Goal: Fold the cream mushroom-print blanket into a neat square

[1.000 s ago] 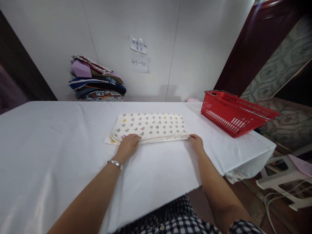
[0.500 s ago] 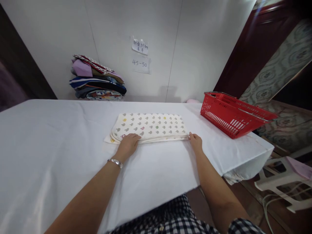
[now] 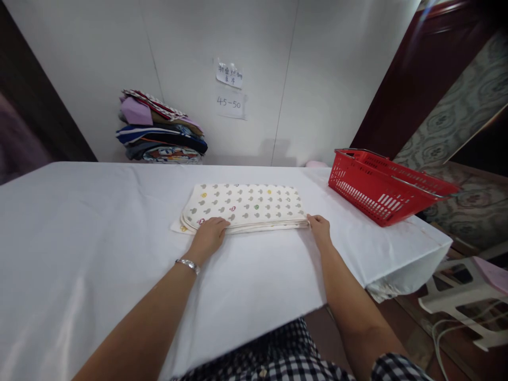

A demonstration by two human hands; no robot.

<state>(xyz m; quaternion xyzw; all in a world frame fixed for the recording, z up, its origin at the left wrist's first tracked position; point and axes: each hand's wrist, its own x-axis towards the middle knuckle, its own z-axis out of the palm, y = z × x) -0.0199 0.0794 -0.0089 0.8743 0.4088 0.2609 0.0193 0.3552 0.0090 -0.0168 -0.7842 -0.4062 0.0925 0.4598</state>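
Head view: left hand (image 3: 209,235) lies flat, fingers together, on the folded cloth (image 3: 246,205) mid-table (image 3: 79,222); right hand (image 3: 319,230) pinches its near right corner. Red basket (image 3: 381,185) sits right.

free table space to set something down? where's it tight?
Bare table runs wide from the left hand out to the left edge. Another bare strip lies between the folded cloth and the near edge. A smaller patch sits between the cloth and the red basket. Tight: right corner under the basket; the clothes stack stands against the wall.
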